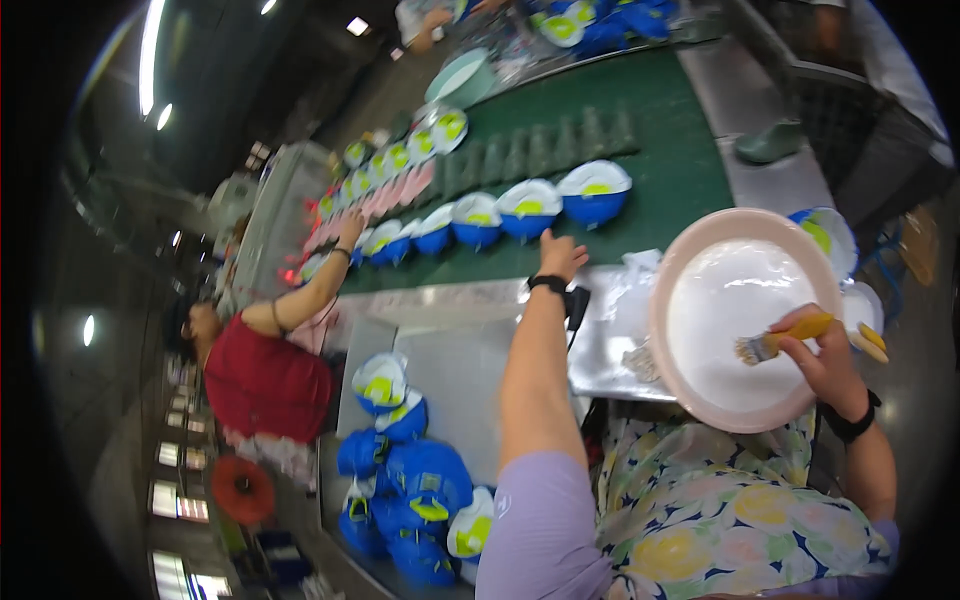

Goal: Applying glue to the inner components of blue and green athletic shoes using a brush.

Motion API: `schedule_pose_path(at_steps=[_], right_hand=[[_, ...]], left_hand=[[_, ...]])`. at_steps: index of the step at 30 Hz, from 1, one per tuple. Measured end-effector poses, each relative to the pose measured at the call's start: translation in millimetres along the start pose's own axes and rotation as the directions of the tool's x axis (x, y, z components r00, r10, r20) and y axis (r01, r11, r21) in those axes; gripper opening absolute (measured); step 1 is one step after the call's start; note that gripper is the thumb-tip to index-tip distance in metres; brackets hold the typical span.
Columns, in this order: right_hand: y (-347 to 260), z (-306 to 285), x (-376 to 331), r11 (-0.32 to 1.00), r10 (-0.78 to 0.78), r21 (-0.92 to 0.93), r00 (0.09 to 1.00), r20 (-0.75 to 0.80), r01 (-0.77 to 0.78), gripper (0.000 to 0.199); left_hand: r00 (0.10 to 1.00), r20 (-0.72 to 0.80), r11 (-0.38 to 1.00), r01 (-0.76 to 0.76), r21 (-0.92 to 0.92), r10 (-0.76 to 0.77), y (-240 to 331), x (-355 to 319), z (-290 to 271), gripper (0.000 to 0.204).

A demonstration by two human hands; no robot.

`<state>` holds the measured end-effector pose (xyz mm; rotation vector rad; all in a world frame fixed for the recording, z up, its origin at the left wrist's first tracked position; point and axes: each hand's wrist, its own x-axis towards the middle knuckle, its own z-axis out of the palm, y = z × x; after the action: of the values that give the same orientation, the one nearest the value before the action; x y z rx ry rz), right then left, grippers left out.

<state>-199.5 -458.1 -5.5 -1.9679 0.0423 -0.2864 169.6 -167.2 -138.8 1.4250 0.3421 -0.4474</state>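
Note:
My right hand [822,352] grips a yellow-handled brush [778,341], whose bristles rest inside a large pink basin [690,250] filled with white liquid. My left hand [561,256] stretches forward with fingers apart and holds nothing; it hovers at the near edge of the green conveyor belt [670,160]. Just beyond it runs a row of blue shoe parts with white and yellow tops [528,210]. A black band sits on each of my wrists.
A person in a red top [262,380] at the left reaches onto the belt. A pile of blue pieces [410,470] lies on a metal table [455,370] below. Pink parts [395,195] and grey-green moulds [540,150] line the belt farther on.

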Motion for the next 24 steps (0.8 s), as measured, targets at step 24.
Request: schedule_pose_path(at_steps=[24], right_hand=[[36, 36, 47, 0.995, 0.074, -0.077, 0.989, 0.125, -0.065, 0.023]], left_hand=[[0.911, 0.09, -0.272, 0.025, 0.962, 0.401, -74, -395, -354, 0.041]])
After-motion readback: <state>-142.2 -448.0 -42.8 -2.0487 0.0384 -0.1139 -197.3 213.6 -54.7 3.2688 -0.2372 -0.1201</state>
